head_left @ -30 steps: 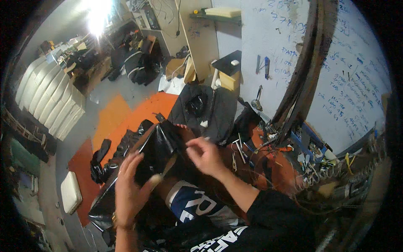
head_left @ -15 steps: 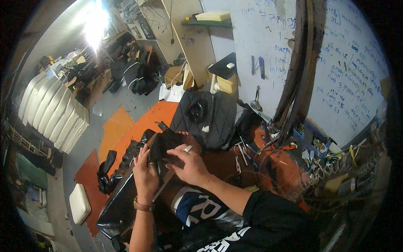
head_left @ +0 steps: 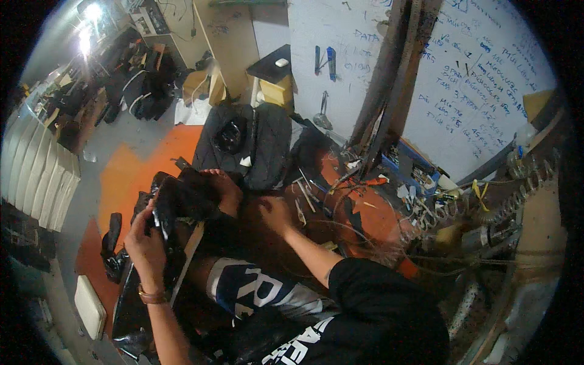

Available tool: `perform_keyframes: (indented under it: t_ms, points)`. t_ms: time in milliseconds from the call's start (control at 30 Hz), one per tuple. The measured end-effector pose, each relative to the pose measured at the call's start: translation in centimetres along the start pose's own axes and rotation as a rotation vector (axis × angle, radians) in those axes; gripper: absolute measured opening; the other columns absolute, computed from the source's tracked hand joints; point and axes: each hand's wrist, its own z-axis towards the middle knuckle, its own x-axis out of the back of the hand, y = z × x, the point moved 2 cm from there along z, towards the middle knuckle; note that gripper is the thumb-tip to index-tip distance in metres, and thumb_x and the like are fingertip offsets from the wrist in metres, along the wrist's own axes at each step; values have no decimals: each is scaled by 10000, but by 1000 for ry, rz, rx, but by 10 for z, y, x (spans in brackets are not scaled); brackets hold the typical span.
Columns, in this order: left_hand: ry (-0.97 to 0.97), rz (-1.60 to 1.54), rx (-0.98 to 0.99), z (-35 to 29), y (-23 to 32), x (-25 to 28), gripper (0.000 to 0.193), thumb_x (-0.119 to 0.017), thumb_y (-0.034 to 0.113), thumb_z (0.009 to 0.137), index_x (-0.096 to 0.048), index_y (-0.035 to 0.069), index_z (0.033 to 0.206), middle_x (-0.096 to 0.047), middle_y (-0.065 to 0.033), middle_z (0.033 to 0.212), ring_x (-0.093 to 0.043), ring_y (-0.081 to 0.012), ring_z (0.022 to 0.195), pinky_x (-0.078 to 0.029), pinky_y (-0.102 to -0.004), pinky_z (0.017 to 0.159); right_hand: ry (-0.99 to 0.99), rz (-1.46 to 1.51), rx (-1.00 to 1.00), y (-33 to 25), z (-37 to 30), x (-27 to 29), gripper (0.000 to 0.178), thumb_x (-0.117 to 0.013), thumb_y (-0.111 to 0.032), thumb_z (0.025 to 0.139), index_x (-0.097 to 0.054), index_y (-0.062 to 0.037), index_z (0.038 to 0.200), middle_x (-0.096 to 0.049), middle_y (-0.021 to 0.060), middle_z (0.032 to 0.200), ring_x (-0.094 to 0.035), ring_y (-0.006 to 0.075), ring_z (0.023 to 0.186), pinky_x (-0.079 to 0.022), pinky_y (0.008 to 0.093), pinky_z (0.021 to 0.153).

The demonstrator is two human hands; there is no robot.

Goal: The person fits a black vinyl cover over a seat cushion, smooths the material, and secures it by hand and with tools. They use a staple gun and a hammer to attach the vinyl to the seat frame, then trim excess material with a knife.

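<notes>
My left hand, with a brown-strapped watch on the wrist, grips the edge of a glossy black sheet. The sheet is bunched over a long, dark, padded-looking piece with a pale straight edge. What looks like a bare foot rests against the far side of the black material. My right hand is off the sheet, low over the reddish-brown floor to its right. Motion blurs its fingers, and I cannot make out anything in them.
A quilted black pad lies ahead, with orange sheets to its left. Tools lie scattered right of my right hand, near a coiled clear hose and a blue bin. White cushions stand stacked at left.
My right hand has left the black sheet and moved right, down toward the floor. My left hand stays at the sheet's edge. The whole view has shifted to the right.
</notes>
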Motion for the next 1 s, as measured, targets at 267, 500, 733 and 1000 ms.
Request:
perform_keyframes:
  t_ms: [267, 500, 733, 1000]
  points:
    - [-288, -283, 148, 27, -24, 25, 375, -558, -141, 832, -718, -78, 1166, -771, -96, 1116, -695, -152, 1042, -502, -302, 1019, -229, -473, -565, 163, -65, 23, 700, -827, -241, 855, -505, -27, 1440, -674, 252, 1221, -634, 454, 1175, -528, 524, 965]
    - [-405, -315, 179, 28, -21, 33, 402, -569, -126, 824, -697, -85, 1203, -713, -164, 1337, -660, -192, 1234, -460, -328, 1108, -344, -426, -435, 164, -99, 8, 981, -849, -247, 835, -271, 11, 1584, -627, 317, 1248, -640, 483, 1149, -545, 518, 937]
    - [-376, -348, 111, 27, -7, 30, 276, -664, -61, 838, -697, -106, 1108, -706, -131, 1368, -682, -192, 1206, -515, -347, 1051, -282, -142, -788, 203, -91, 20, 828, -794, -206, 867, -379, 3, 1552, -739, 205, 1160, -708, 379, 1077, -559, 503, 922]
    - [-406, -294, 54, 17, -16, 45, 320, -745, 54, 867, -756, -17, 1179, -677, -102, 1419, -688, -234, 1222, -521, -351, 1057, -1097, 746, -470, -92, -32, 79, 657, -800, -135, 907, -503, -39, 1485, -663, 16, 1056, -667, 150, 949, -544, 320, 876]
